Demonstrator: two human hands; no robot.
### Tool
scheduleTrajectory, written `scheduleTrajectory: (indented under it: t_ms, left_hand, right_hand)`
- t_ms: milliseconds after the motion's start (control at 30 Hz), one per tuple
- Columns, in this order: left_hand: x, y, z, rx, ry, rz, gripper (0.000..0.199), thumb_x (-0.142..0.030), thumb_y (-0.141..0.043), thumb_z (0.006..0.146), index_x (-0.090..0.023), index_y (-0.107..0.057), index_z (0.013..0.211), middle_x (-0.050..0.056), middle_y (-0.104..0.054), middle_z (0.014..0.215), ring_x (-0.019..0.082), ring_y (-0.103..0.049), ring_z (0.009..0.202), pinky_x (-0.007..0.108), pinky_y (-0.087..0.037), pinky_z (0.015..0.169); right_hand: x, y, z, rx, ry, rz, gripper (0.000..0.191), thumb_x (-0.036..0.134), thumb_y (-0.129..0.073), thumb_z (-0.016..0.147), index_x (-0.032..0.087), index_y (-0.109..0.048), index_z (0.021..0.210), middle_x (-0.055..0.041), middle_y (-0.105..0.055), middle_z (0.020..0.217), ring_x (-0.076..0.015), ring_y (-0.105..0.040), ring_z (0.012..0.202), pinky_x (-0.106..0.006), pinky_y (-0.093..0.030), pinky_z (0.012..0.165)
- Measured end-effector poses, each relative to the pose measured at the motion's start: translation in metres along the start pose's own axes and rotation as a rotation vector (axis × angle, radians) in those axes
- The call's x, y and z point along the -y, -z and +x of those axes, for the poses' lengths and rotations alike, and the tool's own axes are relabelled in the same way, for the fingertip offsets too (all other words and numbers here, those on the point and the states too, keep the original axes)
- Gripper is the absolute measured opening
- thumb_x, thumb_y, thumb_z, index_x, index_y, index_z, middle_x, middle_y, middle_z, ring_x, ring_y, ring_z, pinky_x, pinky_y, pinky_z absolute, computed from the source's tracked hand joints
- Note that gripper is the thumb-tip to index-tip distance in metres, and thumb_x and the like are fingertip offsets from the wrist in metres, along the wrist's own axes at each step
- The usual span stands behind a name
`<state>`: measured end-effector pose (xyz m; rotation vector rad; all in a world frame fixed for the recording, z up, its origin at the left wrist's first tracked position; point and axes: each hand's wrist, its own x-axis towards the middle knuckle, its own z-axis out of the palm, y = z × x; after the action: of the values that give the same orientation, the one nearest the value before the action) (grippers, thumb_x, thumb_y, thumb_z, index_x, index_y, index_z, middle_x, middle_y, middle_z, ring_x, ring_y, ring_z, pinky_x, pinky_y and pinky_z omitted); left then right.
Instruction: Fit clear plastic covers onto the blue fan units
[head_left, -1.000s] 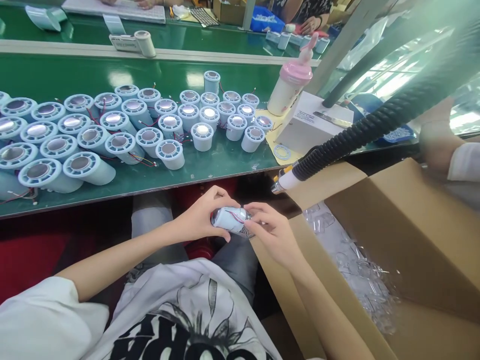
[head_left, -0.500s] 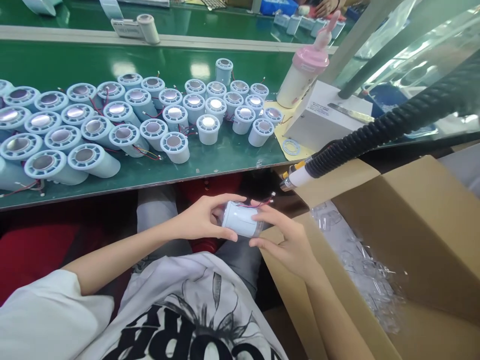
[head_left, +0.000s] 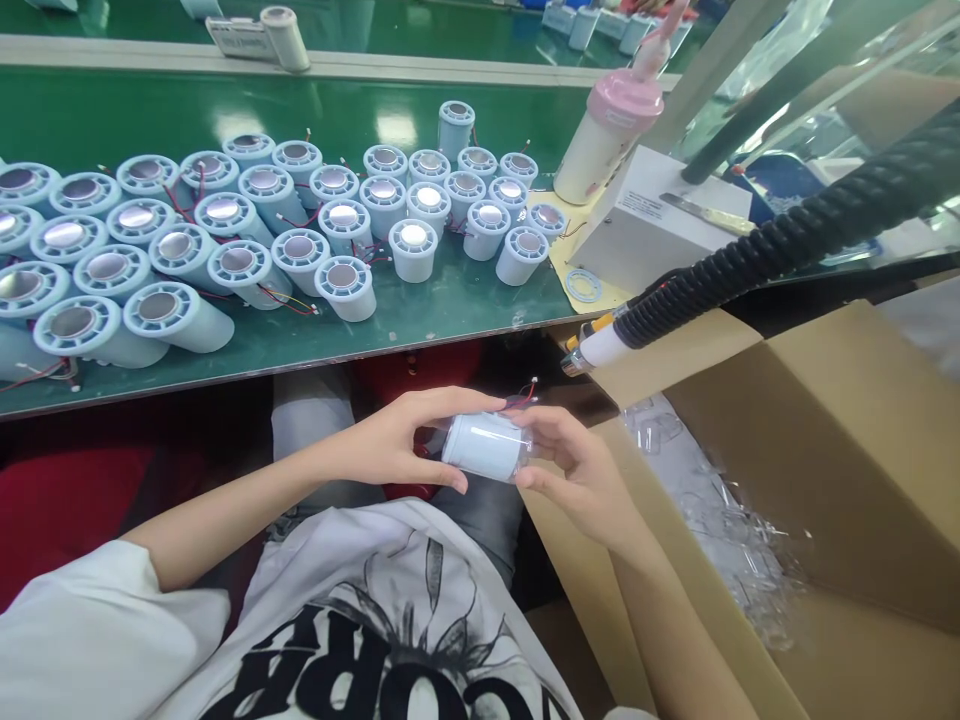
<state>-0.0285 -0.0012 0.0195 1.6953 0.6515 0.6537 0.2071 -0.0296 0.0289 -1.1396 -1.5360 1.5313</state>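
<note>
Between my two hands, above my lap, lies a light-blue cylinder (head_left: 484, 447) on its side, with clear plastic around it. Thin red and dark wires with a small white connector (head_left: 534, 381) rise from its upper edge. My left hand (head_left: 409, 440) is curved around its left end, thumb below and fingers above. At the other end my right hand (head_left: 574, 465) grips the clear plastic with thumb and fingers. Similar blue cylinders (head_left: 345, 290) with round metallic centres stand in rows on the green bench (head_left: 390, 350) ahead.
An open cardboard box (head_left: 847, 470) with clear plastic pieces (head_left: 727, 530) inside is at my right. A black corrugated hose (head_left: 720, 255) slants down above it. A pink-lidded bottle (head_left: 611, 135) and a grey-white box-shaped device (head_left: 649, 220) stand at the bench's right.
The cylinder has turned slightly in my hands and its wires have shifted left. My right fingers have moved toward its right end. The camera view has shifted a little.
</note>
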Motion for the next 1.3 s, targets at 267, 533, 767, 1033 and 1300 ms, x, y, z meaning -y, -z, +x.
scheduleTrajectory:
  t_ms: [267, 533, 767, 1033, 1300]
  left_hand:
    - [0.0, 0.002, -0.002, 0.01, -0.043, 0.077, 0.074, -0.027, -0.077, 0.07, -0.027, -0.046, 0.137, 0.012, -0.048, 0.142, 0.028, -0.044, 0.132, 0.042, -0.039, 0.108]
    - [0.0, 0.003, -0.002, 0.012, -0.049, 0.066, 0.071, -0.024, -0.076, 0.071, -0.026, -0.047, 0.136, 0.012, -0.048, 0.141, 0.027, -0.044, 0.131, 0.041, -0.04, 0.107]
    - [0.001, 0.001, 0.0, 0.011, -0.058, 0.008, 0.071, -0.023, -0.077, 0.07, -0.026, -0.048, 0.135, 0.012, -0.048, 0.141, 0.027, -0.044, 0.132, 0.04, -0.04, 0.107]
    - [0.001, -0.003, 0.002, 0.021, -0.09, -0.023, 0.073, -0.018, -0.078, 0.068, -0.028, -0.049, 0.134, 0.011, -0.047, 0.142, 0.026, -0.044, 0.131, 0.041, -0.041, 0.106]
    - [-0.004, -0.006, 0.003, -0.03, -0.077, -0.014, 0.062, -0.022, -0.074, 0.073, -0.028, -0.052, 0.131, 0.013, -0.05, 0.135, 0.027, -0.05, 0.123, 0.038, -0.05, 0.094]
  right_hand:
    - [0.002, -0.002, 0.005, 0.011, -0.157, 0.215, 0.034, 0.039, -0.071, 0.076, 0.022, -0.057, 0.101, -0.0035, -0.066, 0.092, -0.0152, -0.062, 0.079, -0.025, -0.054, 0.064]
    - [-0.003, -0.009, 0.009, -0.04, -0.28, 0.296, 0.033, 0.048, -0.065, 0.077, 0.02, -0.054, 0.091, 0.0015, -0.061, 0.072, -0.0114, -0.06, 0.059, -0.024, -0.056, 0.051]
    - [-0.009, -0.014, 0.011, -0.008, -0.426, 0.353, 0.049, 0.066, -0.054, 0.077, 0.02, -0.048, 0.091, 0.0014, -0.063, 0.06, -0.014, -0.061, 0.044, -0.021, -0.048, 0.037]
    - [-0.006, -0.018, 0.013, 0.054, -0.598, 0.479, 0.052, 0.066, -0.039, 0.084, 0.016, -0.053, 0.091, -0.0012, -0.061, 0.049, -0.0103, -0.053, 0.033, -0.014, -0.036, 0.028]
    - [0.002, -0.016, 0.01, 0.129, -0.78, 0.622, 0.073, 0.063, -0.017, 0.092, 0.01, -0.065, 0.077, -0.0055, -0.062, 0.052, -0.0051, -0.047, 0.03, -0.011, -0.027, 0.025]
